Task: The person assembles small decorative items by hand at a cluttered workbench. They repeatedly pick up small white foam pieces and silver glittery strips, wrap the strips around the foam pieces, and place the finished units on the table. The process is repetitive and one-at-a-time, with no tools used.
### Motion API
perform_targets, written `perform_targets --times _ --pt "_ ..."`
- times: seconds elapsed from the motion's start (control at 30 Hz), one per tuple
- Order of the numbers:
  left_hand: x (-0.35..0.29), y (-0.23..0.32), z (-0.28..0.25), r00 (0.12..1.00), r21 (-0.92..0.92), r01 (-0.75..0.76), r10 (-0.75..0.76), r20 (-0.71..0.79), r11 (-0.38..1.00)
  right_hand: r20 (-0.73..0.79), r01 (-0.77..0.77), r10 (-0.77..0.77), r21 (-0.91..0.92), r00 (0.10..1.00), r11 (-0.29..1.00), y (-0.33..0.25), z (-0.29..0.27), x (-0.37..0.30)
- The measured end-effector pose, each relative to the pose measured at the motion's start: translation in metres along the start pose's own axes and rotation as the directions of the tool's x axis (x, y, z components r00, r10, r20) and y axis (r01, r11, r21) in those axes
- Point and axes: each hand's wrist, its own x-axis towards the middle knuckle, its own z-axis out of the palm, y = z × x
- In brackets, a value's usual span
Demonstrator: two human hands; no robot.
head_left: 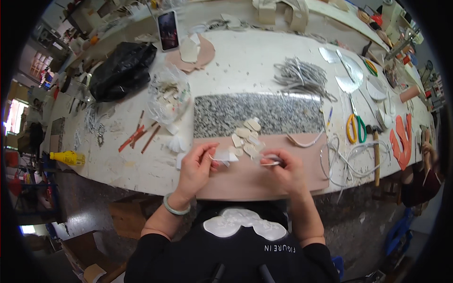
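Observation:
My left hand, with a pale bangle on its wrist, is closed in a pinch on a thin white piece. To its right, my right hand is closed round a small pale, partly see-through piece; something thin and greyish shows at its fingers, too blurred to name. A gap lies between the hands. Just beyond them, several cream rounded cut pieces lie in a loose heap. They rest on a pinkish-beige sheet and reach the edge of a speckled granite slab.
A clear bag of scraps, a black plastic bag and a phone stand farther left. Right of the slab are silvery cords, scissors, a hammer and coral-red pieces. A yellow bottle lies far left.

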Motion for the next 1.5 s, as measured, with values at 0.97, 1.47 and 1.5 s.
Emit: perform_targets --times 0.97,1.47,1.5 --pt "-0.026 0.039 0.024 0.948 -0.349 0.05 0.065 0.311 0.936 0.076 0.012 -0.053 0.459 0.996 0.889 -0.017 0.028 -0.002" --pt "-0.013 0.023 0.009 0.687 -0.521 0.674 -0.186 0.702 0.524 0.265 0.797 -0.76 -0.328 0.593 0.507 -0.026 0.008 0.005" --pt "-0.014 0.027 0.01 0.738 -0.49 0.602 -0.203 0.644 0.631 0.262 0.807 -0.775 -0.34 0.575 0.484 -0.023 0.008 0.006"
